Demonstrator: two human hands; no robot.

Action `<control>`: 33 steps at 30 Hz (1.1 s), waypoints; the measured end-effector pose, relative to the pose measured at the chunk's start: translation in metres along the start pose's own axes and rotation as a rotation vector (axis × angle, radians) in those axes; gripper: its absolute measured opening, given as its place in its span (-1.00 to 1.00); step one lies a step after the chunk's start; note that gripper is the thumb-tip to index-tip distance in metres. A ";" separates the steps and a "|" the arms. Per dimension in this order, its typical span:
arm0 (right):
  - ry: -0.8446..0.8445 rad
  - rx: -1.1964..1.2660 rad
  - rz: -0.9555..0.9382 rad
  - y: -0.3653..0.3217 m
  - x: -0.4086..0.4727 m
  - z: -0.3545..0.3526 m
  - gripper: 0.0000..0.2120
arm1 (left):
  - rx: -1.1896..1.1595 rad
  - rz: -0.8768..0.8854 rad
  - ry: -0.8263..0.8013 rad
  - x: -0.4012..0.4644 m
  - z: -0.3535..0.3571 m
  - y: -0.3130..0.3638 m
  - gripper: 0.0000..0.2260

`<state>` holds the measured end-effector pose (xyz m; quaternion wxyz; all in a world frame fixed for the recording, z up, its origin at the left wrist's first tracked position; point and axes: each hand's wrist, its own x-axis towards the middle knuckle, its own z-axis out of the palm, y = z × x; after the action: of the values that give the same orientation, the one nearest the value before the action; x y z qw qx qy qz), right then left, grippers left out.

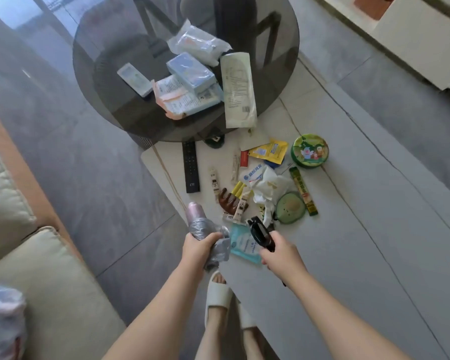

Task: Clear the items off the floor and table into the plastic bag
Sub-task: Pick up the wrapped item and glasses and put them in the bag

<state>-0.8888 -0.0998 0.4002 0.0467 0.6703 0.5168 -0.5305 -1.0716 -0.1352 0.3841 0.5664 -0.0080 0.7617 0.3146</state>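
Clutter lay in two heaps: boxes and sealed packets on the round smoked-glass table [94,81], and sachets, a black remote control [190,167] and a round green tin [309,151] on the pale floor mat [348,229] below, all waiting to be cleared. The crumpled grey plastic bag [213,240] was gripped in the left hand [196,249], apparently bunched around a pink cylinder [194,210], likely so its mouth stayed within reach. The right hand [279,252] was curled round black sunglasses [261,233], lifted just beside the bag, probably about to go in.
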 end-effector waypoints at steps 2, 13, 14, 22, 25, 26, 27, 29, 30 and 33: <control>-0.020 0.016 -0.030 -0.022 -0.019 -0.006 -0.87 | -0.104 -0.011 -0.037 -0.028 -0.016 0.009 -0.76; -0.202 -0.047 -0.245 -0.140 -0.150 0.006 -0.87 | -0.553 0.080 -0.057 -0.174 -0.128 0.026 -0.50; -0.224 -0.060 -0.265 -0.148 -0.161 0.011 -0.85 | -0.593 0.097 -0.065 -0.185 -0.140 0.025 -0.41; -0.496 -0.018 -0.302 -0.209 -0.247 0.069 -0.69 | -0.820 0.239 0.027 -0.276 -0.241 0.002 -0.72; -0.607 -0.012 -0.341 -0.232 -0.276 0.100 -0.78 | -0.882 0.247 0.082 -0.302 -0.282 -0.018 -0.92; -0.641 -0.010 -0.352 -0.239 -0.285 0.112 -0.81 | -0.890 0.246 0.118 -0.309 -0.296 -0.026 -0.92; -0.669 -0.019 -0.363 -0.246 -0.293 0.123 -0.84 | -0.892 0.247 0.150 -0.316 -0.309 -0.033 -0.92; -0.715 -0.066 -0.389 -0.259 -0.309 0.148 -0.88 | -0.920 0.251 0.224 -0.327 -0.336 -0.048 -0.91; -0.732 -0.089 -0.397 -0.266 -0.316 0.160 -0.89 | -0.932 0.244 0.270 -0.332 -0.350 -0.055 -0.91; -0.753 -0.137 -0.412 -0.284 -0.335 0.200 -0.90 | -0.948 0.231 0.353 -0.342 -0.389 -0.078 -0.79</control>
<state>-1.1992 -0.3065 0.7062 0.1694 0.3080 0.6209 -0.7007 -1.2540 -0.5048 0.7063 0.3251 -0.2326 0.6154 0.6793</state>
